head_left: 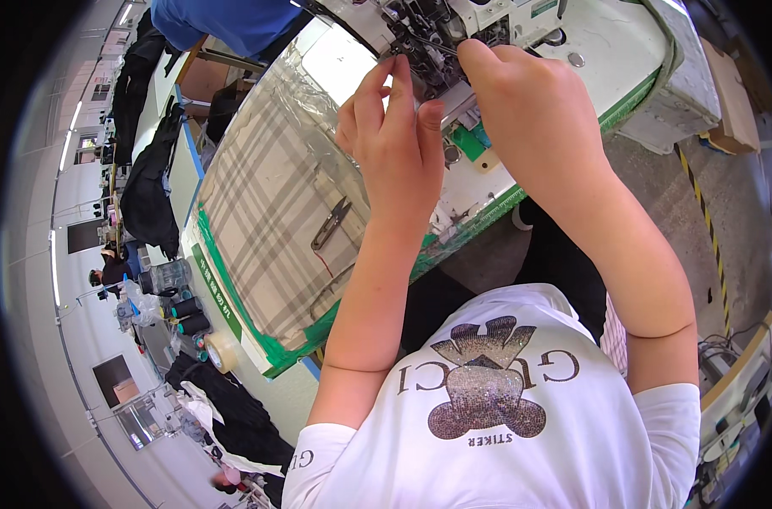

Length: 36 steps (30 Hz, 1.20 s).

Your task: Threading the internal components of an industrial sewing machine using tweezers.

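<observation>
Head view: 2 bare hands, 1 sewing machine (505, 24) with its dark mechanism (421, 47) exposed, standing on the worktop (619, 42) across from the near edge, right of the checked cloth (250, 178).
Left hand (394, 136): up at the mechanism's left side, index and middle fingertips close together, thumb spread away. Can't tell if anything thin is pinched between the fingertips.
Right hand (534, 102): fingers curled, back of hand to camera, at the mechanism's right side. Fingertips hidden, so can't tell grip or contents.
1 pair of thread snips (331, 225) on the cloth, left of the left forearm, between the worktop's left edge and the machine. 1 red thread (324, 265) beside it, toward the near edge. Green tape (288, 358) at near-left corner. 1 clear tape roll (222, 351) beyond the left edge.
</observation>
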Tool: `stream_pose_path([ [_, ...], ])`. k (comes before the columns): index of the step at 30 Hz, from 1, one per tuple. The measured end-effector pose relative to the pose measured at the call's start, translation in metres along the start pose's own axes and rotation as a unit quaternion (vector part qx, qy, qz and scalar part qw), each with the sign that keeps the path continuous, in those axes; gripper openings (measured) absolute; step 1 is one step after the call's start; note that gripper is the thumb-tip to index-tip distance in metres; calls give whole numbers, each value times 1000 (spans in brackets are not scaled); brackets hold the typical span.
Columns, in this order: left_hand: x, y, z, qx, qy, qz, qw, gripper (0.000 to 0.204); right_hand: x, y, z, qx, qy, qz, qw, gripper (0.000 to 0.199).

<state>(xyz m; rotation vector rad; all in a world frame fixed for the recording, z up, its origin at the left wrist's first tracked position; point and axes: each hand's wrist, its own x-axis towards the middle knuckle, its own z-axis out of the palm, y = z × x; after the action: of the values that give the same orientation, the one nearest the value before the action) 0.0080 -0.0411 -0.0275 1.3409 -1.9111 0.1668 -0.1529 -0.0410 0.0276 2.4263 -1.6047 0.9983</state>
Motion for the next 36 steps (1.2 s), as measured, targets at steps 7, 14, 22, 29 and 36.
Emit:
stream_pose_path([
  [7,1,0,2,15,9,18,1000,43,1,3,1,23,-6,4,1000,19],
  [14,1,0,3,16,-6,15,1000,42,2,4,1,38,-6,16,999,16],
  [22,1,-1,4,15,4,15,1000,41,1,6,-2,42,-21,29,998,15],
  [29,0,-1,5,9,27,16,999,41,0,8,1,47,-1,13,999,16],
  [36,4,-1,6,0,34,11,999,40,1,6,-7,4,0,7,1000,17],
])
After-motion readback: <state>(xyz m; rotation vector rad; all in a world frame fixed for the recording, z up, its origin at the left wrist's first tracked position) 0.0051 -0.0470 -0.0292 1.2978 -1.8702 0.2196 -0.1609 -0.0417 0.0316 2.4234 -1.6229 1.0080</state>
